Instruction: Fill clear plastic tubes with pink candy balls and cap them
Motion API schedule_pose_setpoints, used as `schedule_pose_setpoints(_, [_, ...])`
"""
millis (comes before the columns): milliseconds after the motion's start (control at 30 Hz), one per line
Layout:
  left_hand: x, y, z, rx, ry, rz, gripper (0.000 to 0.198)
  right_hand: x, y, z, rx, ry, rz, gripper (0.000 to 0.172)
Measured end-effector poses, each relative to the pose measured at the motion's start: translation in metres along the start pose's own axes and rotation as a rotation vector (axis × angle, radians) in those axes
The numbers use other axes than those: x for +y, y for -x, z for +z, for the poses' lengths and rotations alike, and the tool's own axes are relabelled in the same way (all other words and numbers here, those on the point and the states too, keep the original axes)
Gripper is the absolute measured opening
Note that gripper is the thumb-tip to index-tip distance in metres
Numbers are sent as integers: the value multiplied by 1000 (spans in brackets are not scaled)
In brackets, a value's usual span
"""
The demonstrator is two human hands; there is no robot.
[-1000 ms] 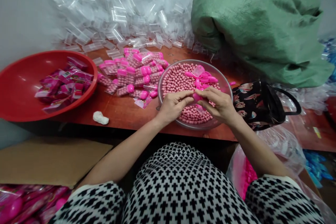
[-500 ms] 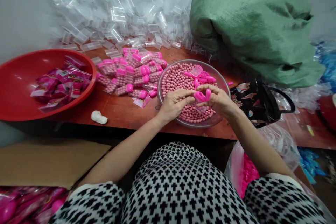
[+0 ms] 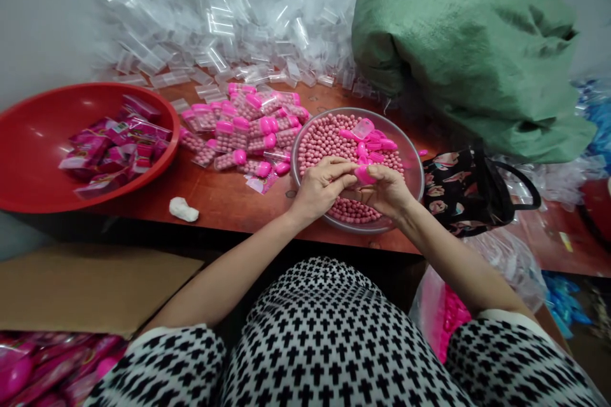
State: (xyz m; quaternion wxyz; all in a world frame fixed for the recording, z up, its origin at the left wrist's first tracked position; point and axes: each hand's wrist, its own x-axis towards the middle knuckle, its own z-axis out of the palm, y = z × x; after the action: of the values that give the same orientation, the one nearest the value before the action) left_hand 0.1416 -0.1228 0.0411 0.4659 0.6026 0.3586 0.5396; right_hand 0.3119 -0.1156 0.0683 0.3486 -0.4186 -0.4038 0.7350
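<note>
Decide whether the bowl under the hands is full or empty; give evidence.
Partly full: the bowl holds beads and pink pieces, but its right side shows bare. The left hand and right hand hide some.

Workshop: heaped clear tubes (image 3: 219, 22), piled filled bottles (image 3: 260, 127), bulk beads (image 3: 324, 140).

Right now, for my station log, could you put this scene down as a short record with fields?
left hand: fingers at a pink cap
right hand: thumb on the same cap
below hands: bowl with beads and loose pink caps
left of bowl: pile of filled tubes
far left: red basin holding packets
right of bowl: flowered bag
behind: clear tubes, green sack
</note>
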Motion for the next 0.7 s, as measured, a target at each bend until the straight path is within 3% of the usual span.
schedule_pose_setpoints(100, [6, -2, 1, 22, 42, -24, 17, -11, 0, 0, -73, 103, 17, 40])
schedule_pose_setpoints(200, [12, -13, -12, 140, 107, -41, 23, -31, 3, -11, -63, 227, -90, 55])
schedule_pose_setpoints(267, [8, -30, -35, 286, 74, 4, 31, -42, 6, -26, 28, 323, -193, 54])
schedule_pose_setpoints(333, [-5, -52, -71, 400, -50, 66, 41, -46, 9, -41, 116, 488, -239, 49])
schedule_pose_setpoints(433, [-36, -87, -134, 536, -242, 80, 58, -40, 11, -54, 173, 907, -270, 32])
schedule_pose_setpoints(533, [-64, -110, -184, 571, -447, -10, 62, -29, 8, -48, 163, 1380, -311, 17])
schedule_pose_setpoints(633, [-78, -116, -206, 586, -596, -44, 53, -24, 4, -29, 137, 1743, -269, 23])
schedule_pose_setpoints(700, [-80, -113, -204, 555, -644, 6, 46, -24, 1, -17, 73, 1914, -245, 29])
